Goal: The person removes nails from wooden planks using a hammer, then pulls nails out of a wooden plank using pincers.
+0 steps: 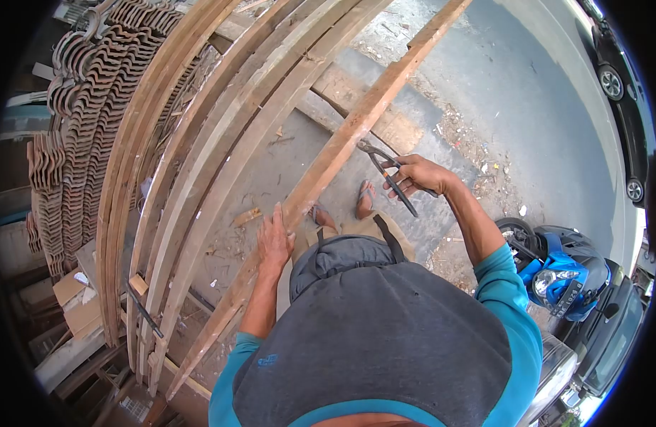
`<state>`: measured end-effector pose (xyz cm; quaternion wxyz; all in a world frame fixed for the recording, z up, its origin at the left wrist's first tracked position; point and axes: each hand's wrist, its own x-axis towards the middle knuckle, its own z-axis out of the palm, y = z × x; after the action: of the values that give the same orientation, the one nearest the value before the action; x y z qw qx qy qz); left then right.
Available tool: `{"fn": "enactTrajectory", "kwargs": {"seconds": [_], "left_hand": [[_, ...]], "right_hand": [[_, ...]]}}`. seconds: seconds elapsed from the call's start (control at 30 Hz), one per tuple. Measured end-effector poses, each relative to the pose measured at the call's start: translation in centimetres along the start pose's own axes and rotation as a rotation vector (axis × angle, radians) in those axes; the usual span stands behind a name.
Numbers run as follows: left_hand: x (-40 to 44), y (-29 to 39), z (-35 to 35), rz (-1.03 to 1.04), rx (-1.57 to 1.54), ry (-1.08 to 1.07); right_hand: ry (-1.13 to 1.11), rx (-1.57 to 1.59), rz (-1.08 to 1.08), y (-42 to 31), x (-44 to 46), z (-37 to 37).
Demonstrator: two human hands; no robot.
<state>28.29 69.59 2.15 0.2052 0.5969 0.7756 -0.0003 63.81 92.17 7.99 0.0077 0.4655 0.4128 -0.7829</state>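
In the head view, my right hand [418, 175] is wrapped round the handles of a pair of pincers [376, 162]. The handles are spread apart, and the pincers' head is close to the edge of a long wooden beam [346, 136]; I cannot tell whether the jaws grip anything. Lower down on the same beam rests my left hand [274, 238], fingers stretched out along the wood. The beam runs diagonally across in front of me, from upper right to lower left.
Several more long beams [221, 174] lie side by side on the left, with a dark metal bar [144, 311] across them. Beyond stand stacked roof tiles [93, 135]. A blue motorcycle [559, 274] and a black car [622, 99] are on the right. Debris [459, 135] litters the ground.
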Motion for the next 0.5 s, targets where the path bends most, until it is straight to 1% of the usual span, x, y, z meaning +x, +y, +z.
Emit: {"fn": "enactTrajectory", "kwargs": {"seconds": [0.17, 0.37, 0.43, 0.47, 0.5], "left_hand": [[0.1, 0.3, -0.5, -0.049, -0.034, -0.064], [0.2, 0.1, -0.7, -0.05, -0.06, -0.074], [0.0, 0.0, -0.8, -0.033, -0.096, -0.08], [0.1, -0.2, -0.8, -0.031, -0.107, -0.077], [-0.2, -0.4, -0.4, -0.033, -0.116, -0.063]], "right_hand": [[0.008, -0.014, -0.007, 0.3, 0.3, 0.4], [0.049, 0.039, -0.006, 0.6, 0.4, 1.1], [0.048, 0.187, 0.024, 1.5, 1.3, 0.6], [0.052, 0.205, 0.027, 1.6, 1.4, 0.9], [0.06, 0.308, 0.047, 0.9, 0.9, 2.2]]}}
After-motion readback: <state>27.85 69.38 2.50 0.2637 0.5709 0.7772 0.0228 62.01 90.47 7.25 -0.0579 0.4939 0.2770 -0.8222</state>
